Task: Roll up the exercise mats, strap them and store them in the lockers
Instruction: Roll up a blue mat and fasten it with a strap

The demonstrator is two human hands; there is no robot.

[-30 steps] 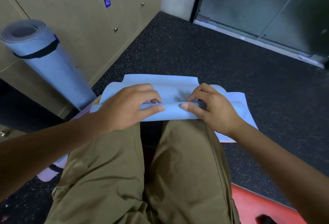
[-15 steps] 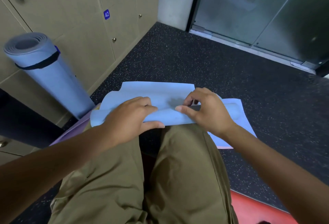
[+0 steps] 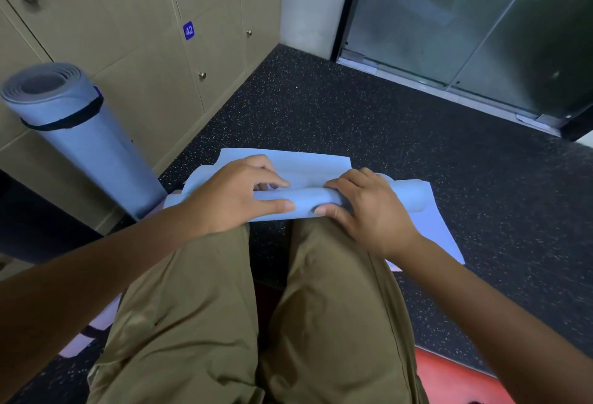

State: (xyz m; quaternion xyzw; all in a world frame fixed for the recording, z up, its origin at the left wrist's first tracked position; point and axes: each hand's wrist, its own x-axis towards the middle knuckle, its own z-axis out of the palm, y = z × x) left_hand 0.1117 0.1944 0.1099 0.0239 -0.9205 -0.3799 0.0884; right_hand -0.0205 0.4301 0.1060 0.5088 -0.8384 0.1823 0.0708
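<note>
A light blue exercise mat [image 3: 308,166] lies on the dark speckled floor just beyond my knees, its near edge curled into a thin roll [image 3: 305,200]. My left hand [image 3: 237,195] grips the roll's left part, fingers over the top and thumb underneath. My right hand [image 3: 365,208] grips the right part the same way. A second blue mat [image 3: 80,137], rolled and bound by a black strap [image 3: 64,121], stands upright against the beige lockers [image 3: 134,34] at the left.
Locker doors carry blue number tags [image 3: 188,30] and small round knobs. A glass door [image 3: 465,18] with a metal threshold closes the far right. A red mat [image 3: 449,378] lies under my right leg, and a dark open locker [image 3: 38,227] gapes at the left.
The roll at the mat's near edge has grown thicker as both hands turned it forward. The view has tilted slightly, showing more of the lockers and door.
</note>
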